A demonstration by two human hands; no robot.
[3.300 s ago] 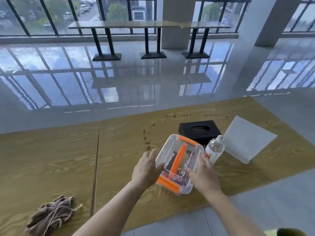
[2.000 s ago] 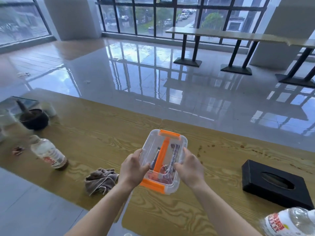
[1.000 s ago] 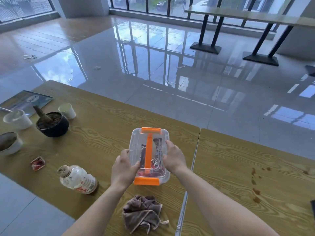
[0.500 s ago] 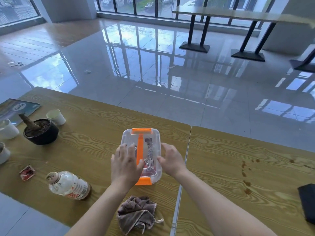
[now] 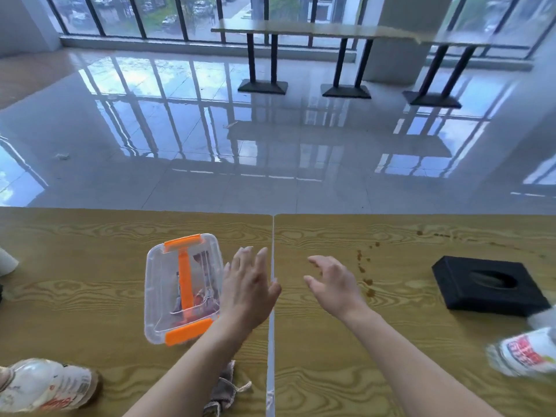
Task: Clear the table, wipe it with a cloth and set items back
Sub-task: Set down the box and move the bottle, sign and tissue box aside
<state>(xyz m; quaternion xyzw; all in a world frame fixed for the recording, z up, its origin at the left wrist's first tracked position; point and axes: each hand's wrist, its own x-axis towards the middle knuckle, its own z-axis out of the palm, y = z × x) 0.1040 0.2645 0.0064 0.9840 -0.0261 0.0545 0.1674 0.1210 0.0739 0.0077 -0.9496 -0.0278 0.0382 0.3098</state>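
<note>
The clear plastic box [image 5: 182, 288] — orange latches, orange handle — sits on the wooden table [image 5: 90, 296]; left hand [image 5: 248, 288] and right hand [image 5: 334, 284] hover, fingers loose, holding nothing.

At 6 o'clock, the cloth [image 5: 225, 388] is mostly hidden under the left arm [image 5: 186, 377] and cut off at the bottom. At 8 o'clock, the lying bottle [image 5: 45, 385] runs off the left edge. At 4 o'clock, the blurry bottle [image 5: 526, 355] runs off the right edge. The small things inside the clear box [image 5: 162, 284] are too blurry to tell.
</note>
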